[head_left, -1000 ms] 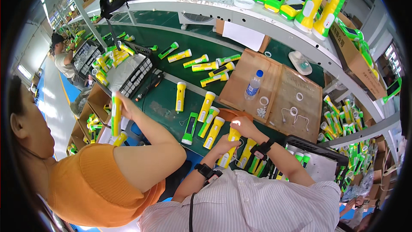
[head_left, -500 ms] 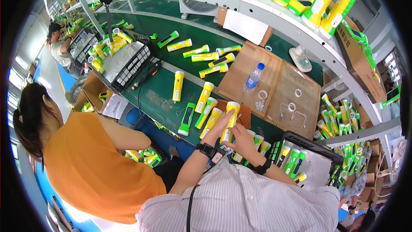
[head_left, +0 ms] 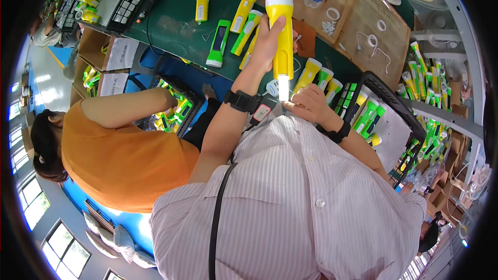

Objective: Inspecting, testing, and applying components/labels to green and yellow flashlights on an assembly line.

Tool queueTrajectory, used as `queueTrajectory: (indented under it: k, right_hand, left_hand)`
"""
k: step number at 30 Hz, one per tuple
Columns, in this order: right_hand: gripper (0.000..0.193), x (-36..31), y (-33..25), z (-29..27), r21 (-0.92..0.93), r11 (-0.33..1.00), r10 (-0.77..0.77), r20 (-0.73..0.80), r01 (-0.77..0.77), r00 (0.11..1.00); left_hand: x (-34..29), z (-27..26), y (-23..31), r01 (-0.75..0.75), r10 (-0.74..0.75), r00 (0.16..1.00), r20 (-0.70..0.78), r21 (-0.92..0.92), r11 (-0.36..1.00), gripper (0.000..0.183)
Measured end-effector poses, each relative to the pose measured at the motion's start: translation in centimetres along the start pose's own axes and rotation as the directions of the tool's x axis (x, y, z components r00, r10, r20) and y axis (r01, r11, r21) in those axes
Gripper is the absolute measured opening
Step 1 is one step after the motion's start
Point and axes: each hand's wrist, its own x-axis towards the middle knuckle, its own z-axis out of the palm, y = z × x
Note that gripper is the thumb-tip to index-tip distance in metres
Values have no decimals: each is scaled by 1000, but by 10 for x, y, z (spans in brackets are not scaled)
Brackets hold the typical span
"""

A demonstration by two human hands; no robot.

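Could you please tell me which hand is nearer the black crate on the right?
Right. The right hand is just left of the black crate; the left hand is farther, up and left, around the yellow flashlight.

head-worn fisheye view, facing steeply down, striped shirt [head_left: 282, 186] close, green table [head_left: 176, 26] beyond

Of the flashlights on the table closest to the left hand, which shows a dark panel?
The green one left of the left hand, white end toward us; its neighbours all show yellow and no dark panel.
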Motion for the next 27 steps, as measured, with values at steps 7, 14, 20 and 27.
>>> queueTrajectory:
  k: [7, 14, 20, 27]
  right_hand:
    - [17, 7, 0, -2, 20, 1000, -7, -33, 7, 999]
    - [22, 16, 18, 21, 380, 522, 840, -70, -764, 539]
    - [19, -31, 125, 78, 589, -18, 976, 187, -808, 115]
    - [17, -67, 177, 125, -23, 333, 910, 268, -943, 315]
  left_hand:
    - [-2, -3, -6, -22, 25, 999, -46, 65, 998, 35]
    - [-10, -7, -33, -27, 29, 999, -20, 84, 996, 34]
    - [-11, -26, -38, 222, -228, 970, -83, -83, 972, 30]
    - [-17, -28, -33, 152, -159, 985, -62, -103, 983, 30]
